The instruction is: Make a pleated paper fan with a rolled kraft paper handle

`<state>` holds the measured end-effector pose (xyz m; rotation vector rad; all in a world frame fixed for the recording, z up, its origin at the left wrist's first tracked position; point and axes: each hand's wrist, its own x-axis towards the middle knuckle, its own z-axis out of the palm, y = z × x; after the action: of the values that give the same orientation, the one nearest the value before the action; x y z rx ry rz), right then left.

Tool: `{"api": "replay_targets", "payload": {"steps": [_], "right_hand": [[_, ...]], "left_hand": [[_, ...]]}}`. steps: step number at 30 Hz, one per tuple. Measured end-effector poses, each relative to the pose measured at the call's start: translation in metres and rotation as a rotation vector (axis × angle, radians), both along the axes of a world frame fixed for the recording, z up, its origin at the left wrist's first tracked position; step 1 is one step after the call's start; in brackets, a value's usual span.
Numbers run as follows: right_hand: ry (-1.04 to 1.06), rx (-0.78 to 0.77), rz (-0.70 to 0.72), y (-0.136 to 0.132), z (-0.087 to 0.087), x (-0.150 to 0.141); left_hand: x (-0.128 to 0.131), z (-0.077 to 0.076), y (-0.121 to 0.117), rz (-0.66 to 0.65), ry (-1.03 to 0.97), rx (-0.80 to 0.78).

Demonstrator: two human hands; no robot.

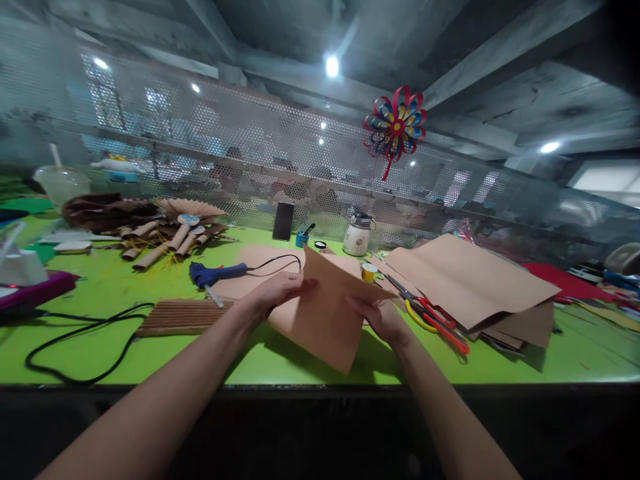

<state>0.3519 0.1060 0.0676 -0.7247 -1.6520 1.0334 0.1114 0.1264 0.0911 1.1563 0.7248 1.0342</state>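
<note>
- Brown paper (327, 320): bent, raised over the green table (590, 360) between both hands, one corner pointing down and nearward; long axis unclear.
- Right hand (383, 320): pinches its right side.
- Left hand (281, 291): pinches its left edge.

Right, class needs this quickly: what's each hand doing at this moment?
Left hand: closed, holding the paper at its left side.
Right hand: closed, holding the same paper at its right side.

Brown paper (325, 320) in left hand (281, 291) and right hand (384, 321), blue glue gun (220, 273), green table (575, 363)
</note>
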Motion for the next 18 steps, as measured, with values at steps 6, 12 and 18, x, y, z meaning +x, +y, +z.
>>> {"api": "replay_targets", "payload": {"steps": [6,12,18], "right_hand": [[-0.135,0.139,-0.026,-0.002,0.005,0.002],[-0.109,0.123,-0.132,0.002,-0.004,-0.004],[-0.012,0.102,-0.273,0.004,-0.003,-0.01]], "left_hand": [[-0.002,-0.003,0.005,-0.05,0.069,0.005],[-0.001,-0.002,-0.002,-0.103,0.091,-0.1],[0.0,-0.007,0.006,-0.067,0.078,-0.135]]}}
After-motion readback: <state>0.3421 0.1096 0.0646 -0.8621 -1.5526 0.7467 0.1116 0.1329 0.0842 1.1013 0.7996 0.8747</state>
